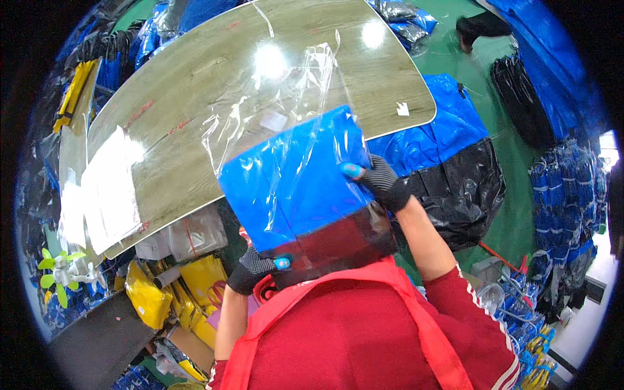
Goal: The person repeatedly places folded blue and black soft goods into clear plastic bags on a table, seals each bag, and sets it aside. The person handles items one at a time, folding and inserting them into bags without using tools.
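Observation:
In front of my chest I hold a flat blue folded bundle with a dark lower band, inside a clear plastic bag. The bag's loose, wrinkled end extends past the bundle over the wood-grain table. My right hand, in a black-and-grey glove with a blue thumb tip, grips the bundle's right edge, thumb on top. My left hand, gloved alike, is closed on its lower left corner with the thumb on the dark band. The fingers beneath the bundle are hidden.
White sheets lie at the table's left end. A large blue and black sack stands right of the table. Yellow packages are piled below left, beside a small green fan. Bundled blue goods are stacked far right; a person's leg shows behind.

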Demonstrator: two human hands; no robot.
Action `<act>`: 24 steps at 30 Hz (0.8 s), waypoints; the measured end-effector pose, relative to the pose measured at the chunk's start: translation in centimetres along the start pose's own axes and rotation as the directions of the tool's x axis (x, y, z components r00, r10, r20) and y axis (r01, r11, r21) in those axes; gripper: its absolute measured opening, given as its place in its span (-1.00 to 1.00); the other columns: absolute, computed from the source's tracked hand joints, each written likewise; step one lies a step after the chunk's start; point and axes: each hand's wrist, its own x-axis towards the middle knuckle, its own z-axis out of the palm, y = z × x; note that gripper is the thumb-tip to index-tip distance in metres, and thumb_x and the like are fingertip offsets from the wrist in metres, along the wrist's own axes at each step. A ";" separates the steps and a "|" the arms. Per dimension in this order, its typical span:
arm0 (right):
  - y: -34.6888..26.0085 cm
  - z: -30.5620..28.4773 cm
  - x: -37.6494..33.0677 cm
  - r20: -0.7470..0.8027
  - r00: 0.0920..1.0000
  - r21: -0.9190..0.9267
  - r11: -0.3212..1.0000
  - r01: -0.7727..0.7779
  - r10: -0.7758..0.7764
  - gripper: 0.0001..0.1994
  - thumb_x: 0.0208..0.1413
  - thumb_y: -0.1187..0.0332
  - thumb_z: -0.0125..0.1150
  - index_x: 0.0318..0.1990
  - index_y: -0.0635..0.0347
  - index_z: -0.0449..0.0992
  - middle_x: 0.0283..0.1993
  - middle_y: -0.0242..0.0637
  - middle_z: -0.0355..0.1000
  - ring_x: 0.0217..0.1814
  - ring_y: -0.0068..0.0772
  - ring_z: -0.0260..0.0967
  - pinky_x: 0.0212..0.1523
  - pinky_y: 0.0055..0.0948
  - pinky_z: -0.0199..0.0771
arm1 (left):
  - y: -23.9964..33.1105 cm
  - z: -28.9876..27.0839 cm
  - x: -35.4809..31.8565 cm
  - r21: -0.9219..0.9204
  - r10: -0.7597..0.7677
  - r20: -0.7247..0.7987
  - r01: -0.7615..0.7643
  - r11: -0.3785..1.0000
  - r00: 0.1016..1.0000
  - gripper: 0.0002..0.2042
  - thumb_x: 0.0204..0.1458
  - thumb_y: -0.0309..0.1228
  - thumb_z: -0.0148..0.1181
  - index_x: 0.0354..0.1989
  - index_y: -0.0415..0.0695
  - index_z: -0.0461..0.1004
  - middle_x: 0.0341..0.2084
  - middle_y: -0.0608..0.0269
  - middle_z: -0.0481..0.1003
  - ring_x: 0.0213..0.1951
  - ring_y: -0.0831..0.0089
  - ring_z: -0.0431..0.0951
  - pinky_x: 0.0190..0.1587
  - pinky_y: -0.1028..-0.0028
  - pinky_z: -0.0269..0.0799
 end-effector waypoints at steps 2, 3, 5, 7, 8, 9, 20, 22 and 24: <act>-0.2 0.7 -0.1 0.073 0.994 -0.155 0.983 0.095 -0.084 -0.40 0.03 0.12 0.29 0.17 0.23 0.31 0.11 -0.18 0.39 0.10 -0.36 0.34 0.15 -0.33 0.31 | -0.2 0.0 -0.2 -0.421 -0.031 -0.111 -0.018 0.907 0.993 -0.17 -0.10 0.00 0.33 0.28 -0.14 0.09 0.18 0.20 0.26 0.17 0.26 0.28 0.20 0.25 0.22; -0.2 1.1 -0.1 0.077 0.993 -0.257 0.960 0.111 -0.094 -0.35 0.01 0.10 0.31 0.20 0.22 0.27 0.15 -0.14 0.35 0.11 -0.34 0.33 0.17 -0.32 0.28 | 0.0 -0.3 0.0 -0.449 -0.032 -0.229 -0.076 0.890 0.973 -0.20 -0.07 -0.02 0.31 0.28 -0.15 0.10 0.16 0.18 0.28 0.15 0.25 0.30 0.19 0.24 0.24; -0.2 1.5 -0.2 0.059 0.998 -0.123 0.992 -0.007 0.014 -0.33 -0.01 0.08 0.32 0.21 0.22 0.26 0.14 -0.13 0.35 0.10 -0.33 0.33 0.13 -0.32 0.33 | 0.0 -0.7 0.2 -0.333 -0.075 -0.347 -0.048 0.942 0.935 -0.27 -0.02 -0.05 0.27 0.26 -0.16 0.14 0.13 0.16 0.31 0.11 0.24 0.35 0.15 0.24 0.29; -0.2 1.4 0.1 -0.021 0.992 -0.105 0.987 0.125 -0.128 -0.31 -0.02 0.06 0.33 0.21 0.22 0.25 0.11 -0.13 0.37 0.09 -0.32 0.34 0.10 -0.33 0.36 | -0.1 -1.0 0.4 -0.406 0.045 -0.270 -0.156 0.901 0.962 -0.36 0.06 -0.12 0.21 0.24 -0.18 0.16 0.12 0.14 0.33 0.07 0.25 0.39 0.11 0.21 0.36; -0.2 1.4 0.2 -0.109 0.976 -0.071 0.981 0.182 -0.189 -0.30 -0.03 0.06 0.34 0.21 0.22 0.25 0.10 -0.13 0.37 0.09 -0.32 0.34 0.08 -0.33 0.37 | -0.3 -0.8 0.0 -0.332 0.090 -0.246 -0.172 0.927 0.965 -0.34 0.03 -0.11 0.24 0.25 -0.16 0.16 0.12 0.16 0.33 0.07 0.26 0.39 0.10 0.23 0.37; -0.4 1.2 0.4 -0.143 0.944 -0.124 0.952 0.281 -0.298 -0.31 -0.04 0.08 0.35 0.19 0.22 0.26 0.07 -0.14 0.39 0.06 -0.33 0.35 0.04 -0.33 0.41 | -0.3 -1.2 0.6 -0.285 -0.067 -0.332 -0.032 0.958 0.941 -0.28 -0.02 -0.03 0.27 0.24 -0.16 0.18 0.11 0.16 0.33 0.08 0.28 0.38 0.10 0.24 0.36; 0.8 0.2 -1.0 0.086 0.981 -0.107 0.977 0.182 -0.174 -0.41 0.05 0.08 0.28 0.16 0.22 0.34 0.04 -0.21 0.42 0.04 -0.41 0.33 0.09 -0.38 0.32 | 2.0 0.7 -0.6 -0.089 0.003 -0.210 -0.022 0.996 0.978 -0.07 -0.29 -0.04 0.48 0.25 -0.19 0.14 0.08 0.13 0.35 0.08 0.27 0.37 0.12 0.27 0.32; 0.1 0.5 0.3 -0.038 0.988 -0.087 0.986 0.143 -0.147 -0.46 0.07 0.02 0.23 0.08 0.23 0.42 -0.06 -0.22 0.49 -0.05 -0.41 0.40 0.01 -0.36 0.40 | 2.8 0.4 -0.5 -0.058 -0.089 -0.160 0.081 0.995 0.983 -0.06 -0.32 -0.03 0.50 0.24 -0.18 0.15 0.08 0.15 0.36 0.08 0.28 0.38 0.12 0.28 0.33; -0.5 1.0 0.9 -0.031 0.961 -0.285 0.924 0.255 -0.275 -0.54 0.12 0.01 0.16 -0.04 0.24 0.49 -0.17 -0.25 0.52 -0.14 -0.40 0.41 -0.05 -0.30 0.41 | 3.2 -0.1 0.0 -0.174 -0.169 -0.213 0.133 0.976 0.962 -0.25 -0.13 -0.06 0.38 0.19 -0.16 0.21 0.01 0.18 0.40 0.02 0.30 0.42 0.06 0.28 0.38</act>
